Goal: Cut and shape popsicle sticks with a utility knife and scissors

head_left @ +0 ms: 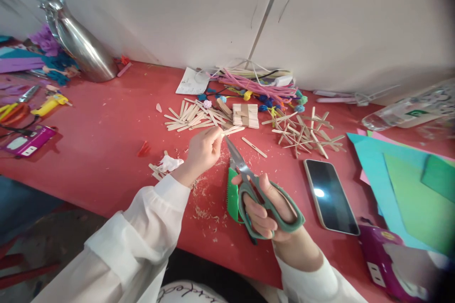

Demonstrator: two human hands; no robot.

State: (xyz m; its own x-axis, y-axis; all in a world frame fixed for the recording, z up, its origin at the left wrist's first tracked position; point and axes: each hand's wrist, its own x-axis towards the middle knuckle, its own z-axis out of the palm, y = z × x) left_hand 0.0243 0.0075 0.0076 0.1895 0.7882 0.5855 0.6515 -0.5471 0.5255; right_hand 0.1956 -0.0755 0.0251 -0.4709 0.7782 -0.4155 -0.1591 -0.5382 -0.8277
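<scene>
My right hand (265,206) has its fingers through the green handles of a pair of scissors (241,163), whose blades point up and left. At the blade tips is my left hand (206,147), its fingers closed in a pinch; what they hold is too small to make out. Beneath the scissors lies a green cutter (232,194) on the red table (117,142), with pale shavings (206,210) around it. Beyond my left hand are loose wooden sticks (190,116) and a bundle of sticks (245,116). One slotted stick (254,147) lies apart.
A phone (332,196) and coloured paper sheets (408,184) lie at right, near a plastic bottle (408,109). More sticks (305,132) are heaped at the back right. Pink pipe cleaners (249,83) lie by the wall. At left are a metal jug (80,42) and a yellow glue gun (51,104).
</scene>
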